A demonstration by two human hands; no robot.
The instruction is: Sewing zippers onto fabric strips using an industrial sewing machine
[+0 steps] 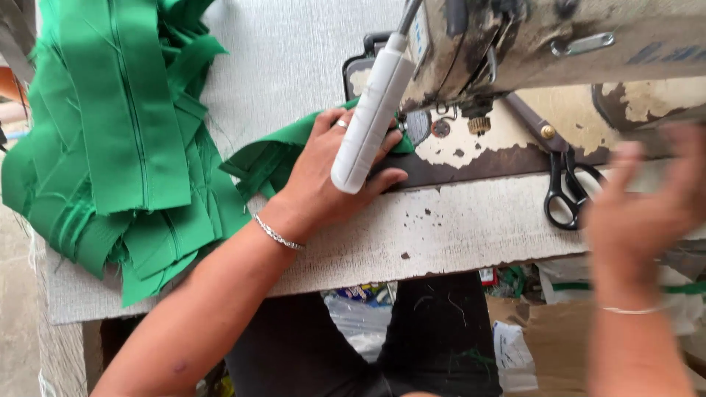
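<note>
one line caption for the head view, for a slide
Left hand presses green fabric at a worn sewing machine; right hand blurred.

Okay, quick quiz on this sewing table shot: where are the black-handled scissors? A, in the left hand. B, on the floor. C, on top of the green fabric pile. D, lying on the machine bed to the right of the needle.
D: the scissors lie flat on the worn machine bed, right of the needle area, with no hand on them; the left hand presses the green fabric piece instead.
</note>
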